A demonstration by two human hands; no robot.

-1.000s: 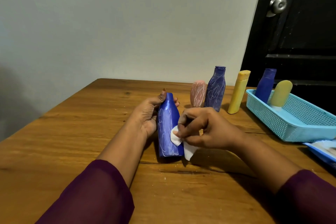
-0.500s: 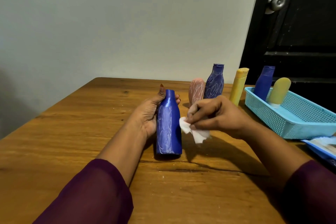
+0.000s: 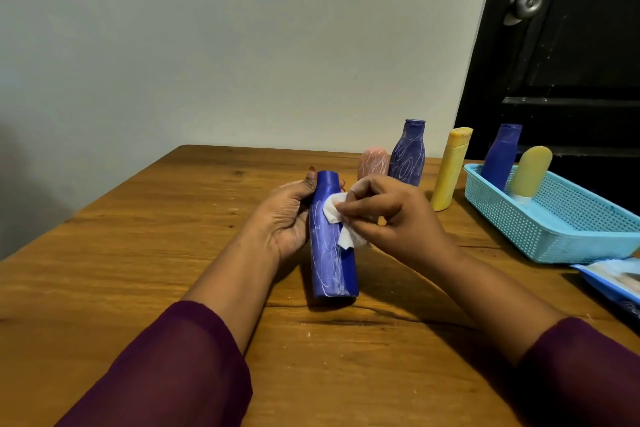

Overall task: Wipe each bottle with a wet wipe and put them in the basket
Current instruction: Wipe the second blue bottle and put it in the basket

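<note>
The left hand (image 3: pixel 284 218) wraps around the blue bottle (image 3: pixel 330 239) on the table (image 3: pixel 138 253). The right hand (image 3: pixel 394 218) pinches a white wipe (image 3: pixel 337 215) tight against the bottle's side

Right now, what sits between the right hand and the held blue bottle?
A white wet wipe, pinched by the right hand against the blue bottle; head view.

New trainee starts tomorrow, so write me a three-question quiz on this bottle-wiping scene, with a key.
1. True or false: the left hand grips the scribbled blue plastic bottle.
2. How many bottles are in the light-blue perforated plastic basket? A) one B) two C) four
3. Fill in: the right hand pinches a white ____ against that bottle.
Key: 1 true; 2 B, the plain blue plastic bottle and the rounded yellow plastic bottle; 3 wet wipe.
</note>
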